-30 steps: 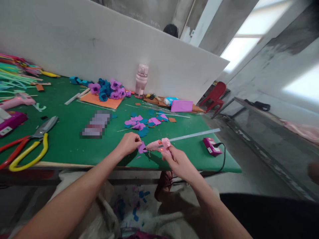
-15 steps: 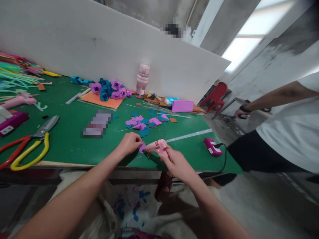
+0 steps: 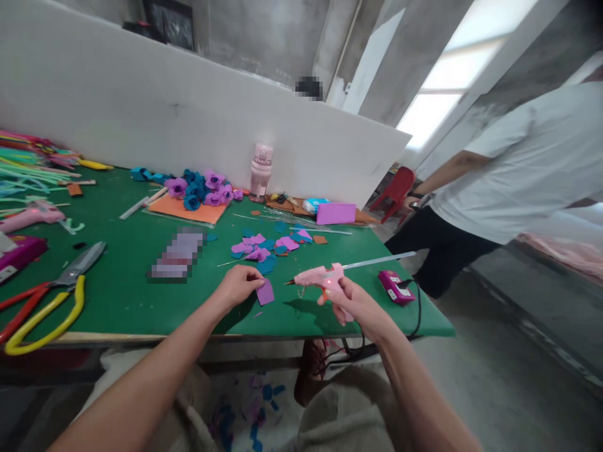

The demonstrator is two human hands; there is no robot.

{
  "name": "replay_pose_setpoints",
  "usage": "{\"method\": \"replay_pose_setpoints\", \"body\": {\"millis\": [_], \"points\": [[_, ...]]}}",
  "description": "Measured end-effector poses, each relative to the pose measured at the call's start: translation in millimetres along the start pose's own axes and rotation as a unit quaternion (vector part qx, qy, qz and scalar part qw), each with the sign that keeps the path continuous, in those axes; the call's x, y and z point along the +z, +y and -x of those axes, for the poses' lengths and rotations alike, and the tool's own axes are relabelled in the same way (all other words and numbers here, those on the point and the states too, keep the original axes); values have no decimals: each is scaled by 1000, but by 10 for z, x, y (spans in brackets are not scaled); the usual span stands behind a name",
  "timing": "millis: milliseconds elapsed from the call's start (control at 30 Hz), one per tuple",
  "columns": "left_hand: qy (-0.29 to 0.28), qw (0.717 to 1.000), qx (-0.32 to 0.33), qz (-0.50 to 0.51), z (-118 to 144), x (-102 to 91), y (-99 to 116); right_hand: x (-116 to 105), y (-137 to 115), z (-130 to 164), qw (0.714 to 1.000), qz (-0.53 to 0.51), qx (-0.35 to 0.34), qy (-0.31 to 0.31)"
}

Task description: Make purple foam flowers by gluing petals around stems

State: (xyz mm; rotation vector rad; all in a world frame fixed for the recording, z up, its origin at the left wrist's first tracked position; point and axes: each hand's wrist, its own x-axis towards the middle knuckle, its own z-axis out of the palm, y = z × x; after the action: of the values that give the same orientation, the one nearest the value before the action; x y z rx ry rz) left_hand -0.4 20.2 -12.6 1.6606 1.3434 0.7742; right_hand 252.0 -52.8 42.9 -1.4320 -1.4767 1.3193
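Observation:
My left hand (image 3: 239,284) pinches a small purple foam petal (image 3: 266,292) just above the green table (image 3: 122,276) near its front edge. My right hand (image 3: 351,300) grips a pink hot glue gun (image 3: 320,277) with a clear glue stick (image 3: 377,259) sticking out behind it. The gun's nozzle points left and sits a short gap to the right of the petal, not touching it. A red light glows on the gun's body.
Loose purple and blue petals (image 3: 266,245) lie beyond my hands. Finished foam flowers (image 3: 200,186) rest on an orange sheet; a pink bottle (image 3: 261,169) stands by the white board. Large shears (image 3: 44,295) lie at left. A person in a white shirt (image 3: 509,163) stands at right.
My right hand has drawn the glue gun to the right, away from the petal it was touching. The person in the white shirt has walked in beside the table's right end.

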Motion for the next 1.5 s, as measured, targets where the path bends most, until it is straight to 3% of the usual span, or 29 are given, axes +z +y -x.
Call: {"method": "replay_pose_setpoints", "body": {"millis": [100,200,333,433,533,567,600,667,733,800,867,1000,1100,1167,1267,1500], "points": [[-24,990,-60,125,47,-29,54,-198,180,-183,999,-36,15,11],[-48,978,-89,185,95,-69,105,-359,380,-410,994,73,15,76],[-48,977,-78,194,132,-142,164,-469,551,-630,963,249,5,102],[-39,983,-63,170,148,-210,231,-455,540,-662,934,334,-11,122],[-39,989,-40,140,138,-276,329,-308,358,-615,904,367,-26,219],[-40,990,-30,131,125,-296,366,-219,264,-598,893,360,-45,267],[-43,992,-20,120,107,-314,405,-110,162,-585,900,333,-79,269],[-52,995,3,90,61,-339,480,150,-38,-582,950,227,-140,164],[-63,996,30,50,9,-344,539,420,-183,-613,976,130,-161,66],[-68,996,59,8,-37,-323,572,636,-239,-665,985,83,-147,18],[-65,994,80,-25,-72,-291,572,754,-219,-720,993,48,-110,10],[-57,994,66,-67,-130,-328,482,722,-105,-786,995,-50,-76,37],[32,984,61,-162,-201,-501,349,628,-64,-820,981,-136,-91,101],[89,956,50,-275,-261,-617,238,615,-54,-850,972,-164,-93,137],[65,924,45,-373,-345,-666,69,683,-46,-903,963,-183,-97,170],[60,874,74,-477,-441,-456,-110,822,-50,-1008,944,-233,-95,214]]}}
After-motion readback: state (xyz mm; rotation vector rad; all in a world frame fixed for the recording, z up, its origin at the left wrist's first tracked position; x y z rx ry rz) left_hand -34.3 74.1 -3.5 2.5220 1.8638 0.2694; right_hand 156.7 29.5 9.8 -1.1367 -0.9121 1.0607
